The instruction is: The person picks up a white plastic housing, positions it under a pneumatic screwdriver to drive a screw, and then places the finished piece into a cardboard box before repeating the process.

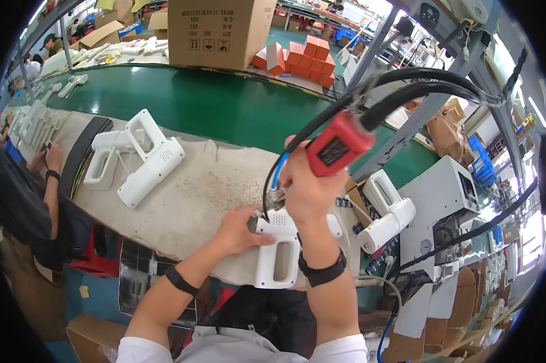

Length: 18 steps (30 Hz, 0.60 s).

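Observation:
A red power screwdriver with thick black cables is gripped in my right hand, tilted with its lower end toward the bench. A thin black line and a blue tube run down beside it. Below that end lies a white plastic appliance housing with a loop handle and small vent holes, near the bench's front edge. My left hand holds the housing at its left side, thumb lying across it. My right hand and forearm cover part of the housing, and the screwdriver's tip cannot be made out clearly.
Two similar white housings lie to the left on the beige mat; another is at right, beside a grey machine. Beyond runs a green belt, with a carton and orange boxes behind. A co-worker sits left.

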{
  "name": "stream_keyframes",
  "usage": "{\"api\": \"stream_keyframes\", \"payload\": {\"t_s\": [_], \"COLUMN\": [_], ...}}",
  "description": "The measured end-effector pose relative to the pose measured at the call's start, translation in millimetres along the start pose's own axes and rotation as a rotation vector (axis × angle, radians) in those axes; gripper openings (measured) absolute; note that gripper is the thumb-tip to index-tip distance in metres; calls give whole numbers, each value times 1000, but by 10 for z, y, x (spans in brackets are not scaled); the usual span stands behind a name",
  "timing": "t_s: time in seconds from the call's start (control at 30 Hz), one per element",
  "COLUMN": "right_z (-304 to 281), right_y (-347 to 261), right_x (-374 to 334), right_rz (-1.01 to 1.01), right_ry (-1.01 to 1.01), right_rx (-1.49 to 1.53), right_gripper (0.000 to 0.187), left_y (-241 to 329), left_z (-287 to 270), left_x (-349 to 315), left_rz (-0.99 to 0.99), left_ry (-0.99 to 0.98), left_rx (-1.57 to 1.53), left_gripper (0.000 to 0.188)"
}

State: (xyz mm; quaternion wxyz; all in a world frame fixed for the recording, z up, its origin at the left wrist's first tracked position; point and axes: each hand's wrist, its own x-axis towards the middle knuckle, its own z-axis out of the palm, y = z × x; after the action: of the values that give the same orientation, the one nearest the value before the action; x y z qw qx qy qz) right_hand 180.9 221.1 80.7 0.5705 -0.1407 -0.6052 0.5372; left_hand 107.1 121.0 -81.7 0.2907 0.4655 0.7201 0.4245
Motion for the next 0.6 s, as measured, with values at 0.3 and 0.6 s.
{"api": "stream_keyframes", "payload": {"t_s": [0.3, 0.6], "right_z": [-20, -104], "right_y": [37, -529], "right_x": [-69, -223], "right_rz": [-22, -44], "right_ry": [-8, -59], "right_rx": [-20, -59], "right_gripper": [9, 8], "left_y": [134, 178], "left_z": [2, -12], "left_x": [-13, -163], "left_rz": [15, 85], "left_ry": [52, 41], "left_rx": [16, 210], "left_gripper": [82, 106]}}
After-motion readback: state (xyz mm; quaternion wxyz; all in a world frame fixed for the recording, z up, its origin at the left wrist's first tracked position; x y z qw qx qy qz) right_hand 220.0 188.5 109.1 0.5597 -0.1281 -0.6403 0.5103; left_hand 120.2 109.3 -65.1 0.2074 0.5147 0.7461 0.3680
